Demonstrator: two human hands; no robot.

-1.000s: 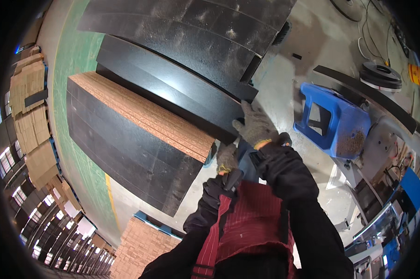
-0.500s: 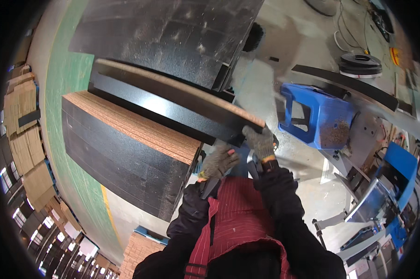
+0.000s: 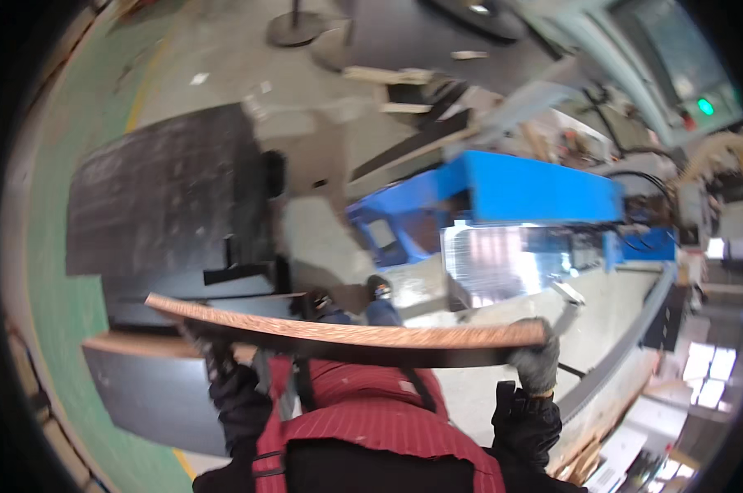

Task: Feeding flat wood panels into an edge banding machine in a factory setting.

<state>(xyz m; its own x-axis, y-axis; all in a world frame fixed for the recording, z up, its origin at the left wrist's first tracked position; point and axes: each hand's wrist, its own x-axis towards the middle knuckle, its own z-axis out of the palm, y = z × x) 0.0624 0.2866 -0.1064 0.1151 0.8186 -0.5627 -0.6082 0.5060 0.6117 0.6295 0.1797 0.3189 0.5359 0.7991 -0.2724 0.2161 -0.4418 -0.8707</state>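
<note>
Gripping the long board (image 3: 347, 335) at both ends: your left hand (image 3: 211, 349) is clamping its left end, your right hand (image 3: 536, 366) its right end, hands wide apart. Board is spanning between them, above the dark panel stack (image 3: 154, 386) by your left hand.

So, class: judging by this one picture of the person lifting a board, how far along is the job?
Done: one board is off the stack and raised across the person's chest. In hand: the left hand and right hand, both gloved, grip its two ends. Left: the board is not yet set down anywhere, and more dark boards remain in the stack at lower left.
</note>
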